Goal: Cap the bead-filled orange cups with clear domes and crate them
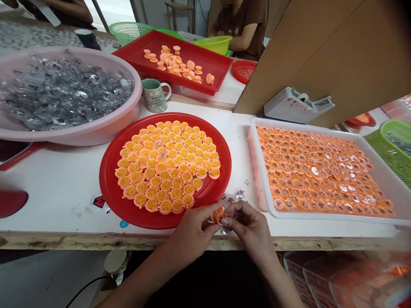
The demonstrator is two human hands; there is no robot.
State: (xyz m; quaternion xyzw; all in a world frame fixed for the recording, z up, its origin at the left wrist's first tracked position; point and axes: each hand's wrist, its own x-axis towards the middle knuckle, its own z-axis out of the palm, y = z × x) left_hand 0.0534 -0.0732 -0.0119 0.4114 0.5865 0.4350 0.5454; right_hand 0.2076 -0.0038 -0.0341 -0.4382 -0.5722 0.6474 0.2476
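Observation:
Between my two hands, just above the table's front edge, is a small orange toy teacup with a saucer (218,214). My left hand (195,229) pinches it from the left. On its other side, the thumb and fingers of my right hand (248,224) close on it. Beyond my left hand lies a round red tray (112,201) with many orange cups filled with yellow. To the right, a white rectangular tray (259,171) bears rows of similar orange pieces with dark print and shiny tops. Small clear plastic bits (239,195) lie just past my hands.
A pink basin (128,113) heaped with clear-wrapped pieces stands at left, beside a green mug (153,96). Behind are a tilted red tray (205,87) of loose cups and a cardboard panel (308,47) with a tape dispenser (293,107). A person (245,30) sits across.

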